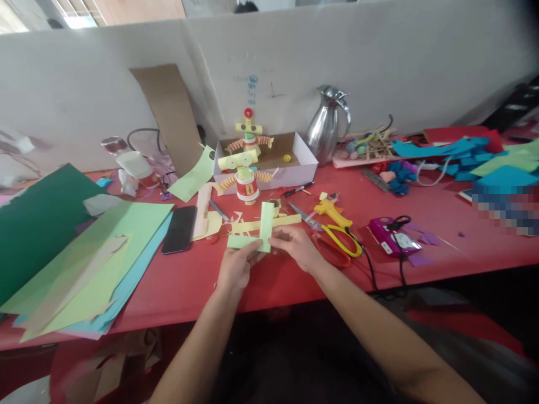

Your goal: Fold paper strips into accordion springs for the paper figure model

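Note:
Two light green paper strips (266,221) meet at a right angle between my hands, one pointing away from me and one to the left. My left hand (236,266) pinches them near the corner, thumb on top. At the right side of that corner, my right hand (297,245) has its thumb and fingers closed on the paper. Just beyond stands a paper figure (246,188) with a red and white body and folded yellow arms. Yellow paper scraps (290,219) lie behind the strips, and scissors with yellow handles (343,238) rest right of my right hand.
A white box (305,165) holds a second figure (249,140). Coloured sheets (138,224) and a phone (179,229) lie left. A yellow glue gun (332,213), a purple device (393,237) with a black cable and a steel jug (326,126) stand right. The red table's edge is near me.

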`<act>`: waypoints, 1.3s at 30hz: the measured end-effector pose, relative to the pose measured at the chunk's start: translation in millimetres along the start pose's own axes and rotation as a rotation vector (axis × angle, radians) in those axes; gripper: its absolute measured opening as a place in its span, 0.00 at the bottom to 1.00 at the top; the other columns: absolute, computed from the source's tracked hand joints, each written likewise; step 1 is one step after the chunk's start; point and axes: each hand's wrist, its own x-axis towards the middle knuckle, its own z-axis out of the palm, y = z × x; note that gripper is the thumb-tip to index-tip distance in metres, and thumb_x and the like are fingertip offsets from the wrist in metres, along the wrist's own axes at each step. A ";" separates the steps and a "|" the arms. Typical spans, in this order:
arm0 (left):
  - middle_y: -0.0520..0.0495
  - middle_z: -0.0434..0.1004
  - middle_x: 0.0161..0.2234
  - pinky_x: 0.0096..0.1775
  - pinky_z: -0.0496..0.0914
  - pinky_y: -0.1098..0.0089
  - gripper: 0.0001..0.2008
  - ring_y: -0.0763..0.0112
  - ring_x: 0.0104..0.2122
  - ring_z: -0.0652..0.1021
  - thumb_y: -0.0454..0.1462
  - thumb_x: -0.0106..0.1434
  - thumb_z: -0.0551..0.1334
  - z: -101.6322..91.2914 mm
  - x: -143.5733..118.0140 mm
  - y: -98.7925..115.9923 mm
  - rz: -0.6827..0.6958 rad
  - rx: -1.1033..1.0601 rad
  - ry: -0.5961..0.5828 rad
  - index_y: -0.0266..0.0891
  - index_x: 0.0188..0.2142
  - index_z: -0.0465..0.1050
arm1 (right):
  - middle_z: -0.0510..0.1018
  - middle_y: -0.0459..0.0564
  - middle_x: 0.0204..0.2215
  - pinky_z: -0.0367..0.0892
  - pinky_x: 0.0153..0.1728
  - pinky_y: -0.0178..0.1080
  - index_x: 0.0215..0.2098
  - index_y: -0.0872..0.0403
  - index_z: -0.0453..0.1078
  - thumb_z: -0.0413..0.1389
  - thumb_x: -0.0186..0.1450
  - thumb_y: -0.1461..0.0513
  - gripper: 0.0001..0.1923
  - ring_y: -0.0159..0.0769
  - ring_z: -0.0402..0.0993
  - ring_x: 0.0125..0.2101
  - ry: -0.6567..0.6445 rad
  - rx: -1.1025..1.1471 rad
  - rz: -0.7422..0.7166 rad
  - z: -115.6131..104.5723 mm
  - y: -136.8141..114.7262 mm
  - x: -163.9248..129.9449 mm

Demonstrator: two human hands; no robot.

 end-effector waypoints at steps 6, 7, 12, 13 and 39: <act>0.44 0.83 0.33 0.37 0.78 0.67 0.14 0.65 0.32 0.82 0.30 0.45 0.73 -0.9 1.6 0.3 -0.044 -0.028 0.037 0.33 0.34 0.78 | 0.81 0.44 0.30 0.75 0.38 0.42 0.36 0.50 0.78 0.65 0.56 0.55 0.10 0.35 0.77 0.31 -0.081 -0.078 -0.112 0.9 -1.2 -2.5; 0.44 0.83 0.33 0.36 0.78 0.68 0.13 0.66 0.31 0.82 0.30 0.46 0.73 -1.1 1.5 0.8 -0.048 -0.031 0.037 0.33 0.33 0.78 | 0.81 0.44 0.31 0.75 0.39 0.42 0.36 0.49 0.79 0.65 0.57 0.56 0.10 0.36 0.77 0.33 -0.094 -0.101 -0.133 1.0 -2.0 -2.9; 0.44 0.83 0.30 0.34 0.78 0.69 0.09 0.66 0.30 0.82 0.30 0.47 0.71 1.4 -5.4 7.3 -0.032 -0.053 0.063 0.32 0.30 0.78 | 0.83 0.47 0.35 0.74 0.42 0.43 0.39 0.50 0.79 0.59 0.62 0.59 0.09 0.38 0.78 0.37 -0.138 -0.251 -0.245 -2.7 -7.4 -6.0; 0.44 0.83 0.30 0.33 0.77 0.69 0.09 0.66 0.30 0.82 0.31 0.47 0.71 2.5 -7.3 8.4 -0.026 -0.054 0.070 0.32 0.30 0.78 | 0.83 0.47 0.35 0.73 0.43 0.42 0.39 0.51 0.79 0.57 0.63 0.60 0.09 0.39 0.78 0.38 -0.139 -0.298 -0.279 -3.9 -8.0 -6.8; 0.47 0.83 0.33 0.42 0.73 0.68 0.28 0.66 0.36 0.81 0.35 0.48 0.74 4.3 -12.0 6.5 0.249 0.270 -0.129 0.39 0.51 0.75 | 0.76 0.45 0.27 0.72 0.33 0.38 0.34 0.52 0.69 0.67 0.55 0.56 0.14 0.34 0.74 0.29 0.024 -0.215 -0.265 -1.7 -1.7 -5.0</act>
